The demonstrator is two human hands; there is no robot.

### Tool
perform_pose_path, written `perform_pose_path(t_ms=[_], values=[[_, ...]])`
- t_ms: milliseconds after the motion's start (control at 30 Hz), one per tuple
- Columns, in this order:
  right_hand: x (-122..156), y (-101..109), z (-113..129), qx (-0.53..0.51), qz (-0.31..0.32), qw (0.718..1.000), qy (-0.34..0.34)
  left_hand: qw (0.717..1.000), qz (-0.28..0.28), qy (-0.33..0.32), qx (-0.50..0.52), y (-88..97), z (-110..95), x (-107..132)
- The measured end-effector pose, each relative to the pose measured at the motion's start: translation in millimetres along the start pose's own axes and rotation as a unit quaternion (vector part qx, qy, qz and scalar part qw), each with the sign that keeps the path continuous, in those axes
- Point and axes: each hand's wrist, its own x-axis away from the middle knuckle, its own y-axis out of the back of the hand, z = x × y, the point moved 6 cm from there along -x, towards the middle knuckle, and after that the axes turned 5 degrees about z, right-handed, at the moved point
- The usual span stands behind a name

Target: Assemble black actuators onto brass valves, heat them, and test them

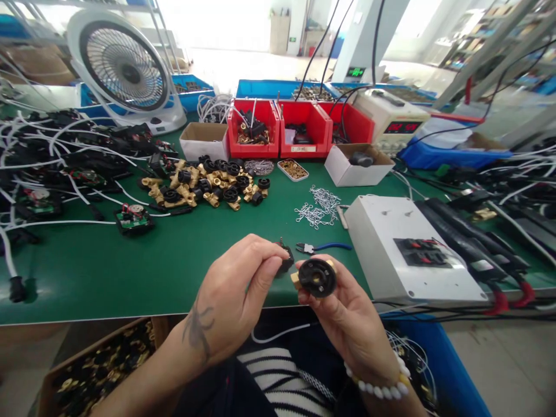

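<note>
My right hand (347,313) is closed around a brass valve body with a round black cap (318,278), its round face turned up toward me. Just left of it, my left hand (241,284) has thumb and forefinger pinched together; whatever is between them is too small or hidden to name. Behind those fingertips shows a small black part (285,259), partly covered, and I cannot tell whether the fingers touch it. Blue-handled cutting pliers (324,248) lie on the green table (195,255) beyond my hands. Farther back lies a loose pile of silver wire clips (319,207).
Brass valve bodies with black caps (217,182) are heaped behind my left hand. Red bins (254,130), a white box (358,165) and a small tray of brass pieces (293,169) stand at the back. A grey metal box (408,249) is right; cabled circuit boards (134,219) and a fan (125,69) left.
</note>
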Motion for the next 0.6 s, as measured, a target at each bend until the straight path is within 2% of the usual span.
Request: perform_pose_path(t_ms=[67, 133, 233, 300, 333, 400, 467, 533, 567, 600], values=[[1, -1, 2, -0.014, -0.003, 1.000, 0.002, 0.999, -0.001, 0.008, -0.051, -2.8, 2, 2], [2, -2, 4, -0.022, -0.005, 1.000, 0.007, 0.985, 0.023, 0.045, -0.163, -12.5, 8, 4], [4, -3, 6, -0.042, 0.003, 0.999, 0.014, 0.928, 0.126, 0.129, -0.326, -40.4, 26, 7], [4, -5, 7, -0.062, 0.014, 0.998, 0.018, 0.903, 0.182, 0.162, -0.353, -60.5, 36, 8], [5, -6, 7, -0.070, 0.019, 0.997, 0.020, 0.902, 0.191, 0.169, -0.349, -68.3, 39, 8], [6, -6, 7, -0.082, 0.020, 0.996, 0.017, 0.912, 0.179, 0.179, -0.322, -77.2, 46, 5], [7, -6, 6, -0.093, 0.018, 0.995, 0.002, 0.937, 0.141, 0.190, -0.259, -76.3, 53, 4], [9, -7, 3, -0.112, 0.023, 0.993, -0.020, 0.966, 0.090, 0.206, -0.129, -67.2, 62, 5], [10, -8, 2, -0.124, 0.030, 0.991, -0.029, 0.973, 0.066, 0.221, -0.031, -61.6, 67, 7], [11, -10, 0, -0.135, 0.038, 0.989, -0.039, 0.966, 0.046, 0.240, 0.083, -56.6, 73, 10]])
